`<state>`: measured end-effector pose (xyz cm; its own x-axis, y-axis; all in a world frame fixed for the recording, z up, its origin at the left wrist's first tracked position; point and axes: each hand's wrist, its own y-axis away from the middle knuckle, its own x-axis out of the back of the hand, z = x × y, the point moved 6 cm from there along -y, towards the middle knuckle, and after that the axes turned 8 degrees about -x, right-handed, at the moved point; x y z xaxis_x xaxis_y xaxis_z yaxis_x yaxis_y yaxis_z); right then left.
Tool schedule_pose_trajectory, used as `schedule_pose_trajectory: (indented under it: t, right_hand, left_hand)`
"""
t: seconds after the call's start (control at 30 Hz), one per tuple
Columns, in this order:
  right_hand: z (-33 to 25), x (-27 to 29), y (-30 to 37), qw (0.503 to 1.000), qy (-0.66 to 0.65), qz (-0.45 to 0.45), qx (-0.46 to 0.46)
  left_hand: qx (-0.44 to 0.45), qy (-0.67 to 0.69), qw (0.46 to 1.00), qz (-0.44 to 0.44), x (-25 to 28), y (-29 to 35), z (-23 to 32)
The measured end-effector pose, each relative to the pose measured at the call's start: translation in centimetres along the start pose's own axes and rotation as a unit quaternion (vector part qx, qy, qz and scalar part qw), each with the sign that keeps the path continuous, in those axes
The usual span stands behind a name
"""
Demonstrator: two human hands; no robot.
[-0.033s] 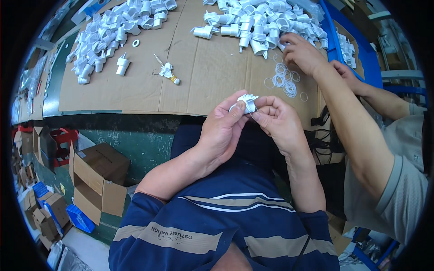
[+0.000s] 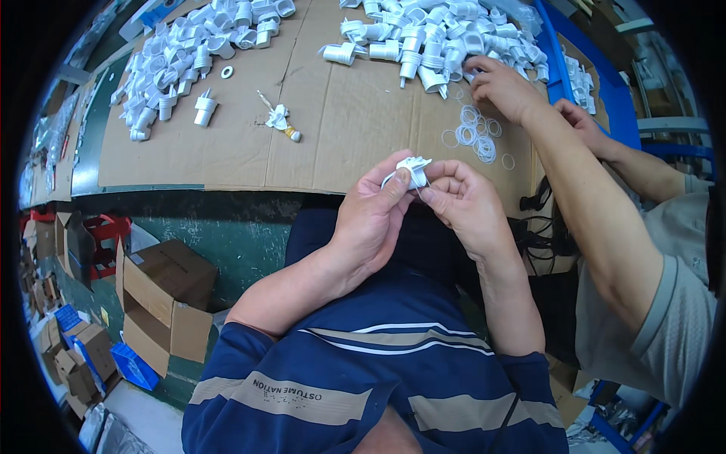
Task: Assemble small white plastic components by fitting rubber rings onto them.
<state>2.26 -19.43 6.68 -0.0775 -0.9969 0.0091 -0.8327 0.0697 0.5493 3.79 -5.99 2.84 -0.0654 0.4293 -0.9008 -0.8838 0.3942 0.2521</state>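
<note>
My left hand (image 2: 367, 216) is closed around a small white plastic fitting (image 2: 413, 171), the thumb pressed on its near side. Pronged parts of the fitting stick up above the fingers; its lower part is hidden. Just to the right, my right hand (image 2: 470, 208) pinches what looks like a thin white ring (image 2: 428, 182) against the fitting. Both hands are in front of the table's near edge. Beyond them on the cardboard, several loose white rings (image 2: 474, 135) lie in a cluster to the right.
Piles of white fittings lie at the far left (image 2: 181, 64) and far right (image 2: 435, 38) of the cardboard (image 2: 348, 136). A white tool with a tan-wrapped handle (image 2: 280, 119) lies between. A co-worker's hand (image 2: 507, 89) reaches into the right pile. Open carton (image 2: 162, 318) on the left floor.
The co-worker's near hand and arm have shifted slightly at the right pile. My hands and the fitting have barely moved.
</note>
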Motion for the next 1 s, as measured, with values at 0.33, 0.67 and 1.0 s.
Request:
schedule_pose_trajectory:
  t: [0.33, 0.67, 1.0]
  right_hand:
    - [0.5, 0.7, -0.3, 0.998, -0.061, 0.015, -0.002]
    - [0.2, 1.1, 0.0, 0.993, -0.115, 0.025, 0.004]
    - [-3.8, -1.9, 5.0, 0.940, 0.184, 0.105, 0.267]
  left_hand:
    - [0.010, 0.015, 1.000, 0.014, 0.4, 0.0, 0.0]
    - [0.108, 0.086, 0.989, -0.050, 0.9, -0.7, -0.6]
    - [-0.007, -0.042, 0.958, -0.284, 1.5, -1.6, 1.8]
